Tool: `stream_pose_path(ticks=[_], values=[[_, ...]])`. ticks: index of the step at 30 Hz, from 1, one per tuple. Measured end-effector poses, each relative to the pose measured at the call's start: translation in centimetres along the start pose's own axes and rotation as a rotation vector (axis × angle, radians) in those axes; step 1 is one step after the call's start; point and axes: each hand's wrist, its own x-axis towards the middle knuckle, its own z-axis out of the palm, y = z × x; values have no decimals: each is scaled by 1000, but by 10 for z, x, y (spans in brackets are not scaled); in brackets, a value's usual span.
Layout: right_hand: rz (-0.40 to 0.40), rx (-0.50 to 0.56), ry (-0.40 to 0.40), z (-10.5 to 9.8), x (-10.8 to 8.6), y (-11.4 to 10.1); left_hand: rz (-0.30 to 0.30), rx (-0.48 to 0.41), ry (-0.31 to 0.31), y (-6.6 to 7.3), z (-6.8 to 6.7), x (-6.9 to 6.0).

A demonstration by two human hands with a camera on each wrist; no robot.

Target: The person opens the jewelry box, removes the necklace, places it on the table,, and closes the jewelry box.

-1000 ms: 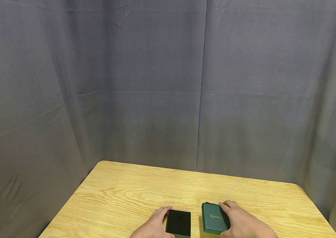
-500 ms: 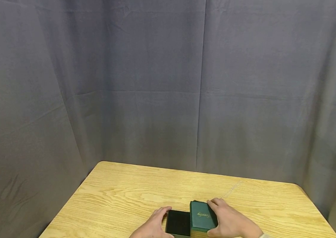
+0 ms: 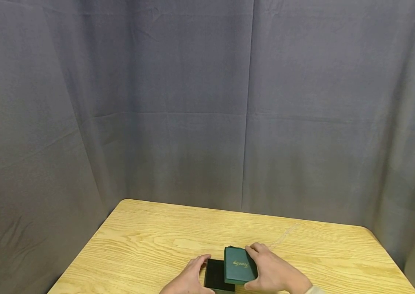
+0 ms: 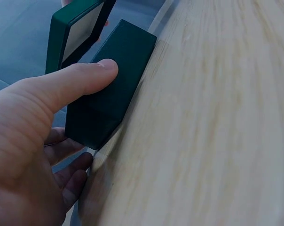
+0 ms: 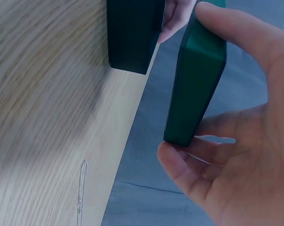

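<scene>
My left hand (image 3: 189, 277) grips the sides of a small dark green jewelry box base (image 3: 215, 274), which stands on the table with its black inside facing up. In the left wrist view the thumb presses one green side of the base (image 4: 116, 80). My right hand (image 3: 271, 269) pinches the green box lid (image 3: 239, 265), gold lettering on top, between thumb and fingers. The lid hangs above the base, covering its right part in the head view and tilted slightly. From the right wrist view the lid (image 5: 196, 80) is apart from the base (image 5: 135, 35).
A thin, pale chain-like strand (image 3: 284, 236) lies on the wood-grain table (image 3: 163, 237) behind my right hand; it also shows as a looped strand (image 5: 81, 193) in the right wrist view. Grey curtains (image 3: 192, 122) surround the table at the back and sides.
My right hand has carried the lid leftward, from beside the base to partly over it. The left hand and the base have stayed in place.
</scene>
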Motion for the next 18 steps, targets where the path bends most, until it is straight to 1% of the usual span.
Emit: stream_pose_path(ticks=[6,11,18], values=[[-11,-16,-3,2,4,-3,-2,13,10,0,1,2],[-28,-33,5,5,7,-4,-18,-7,1,1,1,2],[-29,-12,-3,9,11,-9,-12,-8,3,0,0,1]])
